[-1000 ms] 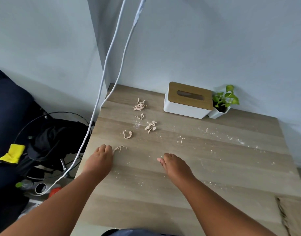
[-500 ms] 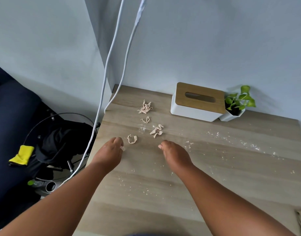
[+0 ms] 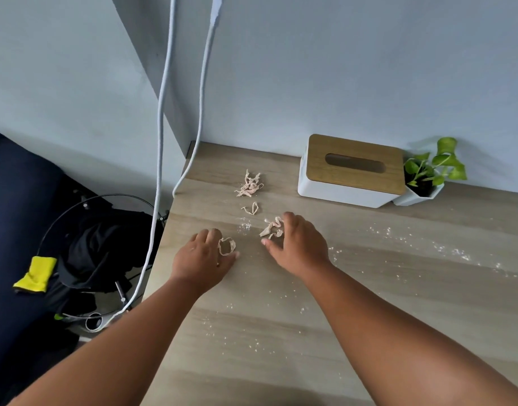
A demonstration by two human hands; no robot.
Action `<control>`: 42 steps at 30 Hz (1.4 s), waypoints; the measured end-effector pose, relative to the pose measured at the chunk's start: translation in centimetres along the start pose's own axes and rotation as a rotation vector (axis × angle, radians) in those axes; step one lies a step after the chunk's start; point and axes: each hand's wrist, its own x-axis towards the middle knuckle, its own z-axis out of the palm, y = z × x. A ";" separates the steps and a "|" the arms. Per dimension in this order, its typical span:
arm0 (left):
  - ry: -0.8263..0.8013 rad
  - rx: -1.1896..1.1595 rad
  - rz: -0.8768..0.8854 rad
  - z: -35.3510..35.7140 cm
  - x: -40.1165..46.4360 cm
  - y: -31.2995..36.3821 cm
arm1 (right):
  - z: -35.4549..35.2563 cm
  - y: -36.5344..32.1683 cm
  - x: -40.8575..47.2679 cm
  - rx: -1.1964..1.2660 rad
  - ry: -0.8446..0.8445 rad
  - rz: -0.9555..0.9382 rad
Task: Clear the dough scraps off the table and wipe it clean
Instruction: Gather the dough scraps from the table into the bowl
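Four clumps of dough scraps lie on your bench (image 3: pixel 369 288), so by my reading the clearing has barely begun and no wiping has happened: flour dust (image 3: pixel 445 250) is scattered across the wood, from the right side down toward your near edge. No cloth is on the bench; a tissue box (image 3: pixel 351 177) stands at the back by the wall, with a small potted plant (image 3: pixel 427 177) just beside it.

Largest first: the tangled heap (image 3: pixel 249 184) sits farthest back, untouched. Nearer, the twisted cluster (image 3: pixel 271 228) lies touching the fingers (image 3: pixel 287 219) of your right hand (image 3: pixel 298 247), which are spread and arched over it without closing yet. The ring-shaped strip (image 3: pixel 227 246) rests against the loosely bent fingers (image 3: pixel 206 235) of your left hand (image 3: pixel 202 259); whether that hand hides another scrap underneath, I cannot tell. The little curl (image 3: pixel 251 208) lies alone between heap and cluster.
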 end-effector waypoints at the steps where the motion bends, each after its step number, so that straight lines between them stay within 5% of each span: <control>1: -0.007 -0.004 -0.006 0.0 0.1 0.1 | 0.1 0.0 0.4 -0.005 0.004 0.012; 13: 0.015 0.039 0.181 -0.3 0.2 -0.1 | 2.0 -0.4 0.6 -0.184 0.006 -0.224; 28: -0.039 -0.148 0.009 -1.1 -1.9 -1.8 | 0.3 0.1 -1.9 0.038 -0.159 -0.015; 42: -0.016 -0.111 0.027 -3.3 -2.1 -1.0 | -0.4 0.0 -3.7 0.138 0.000 -0.031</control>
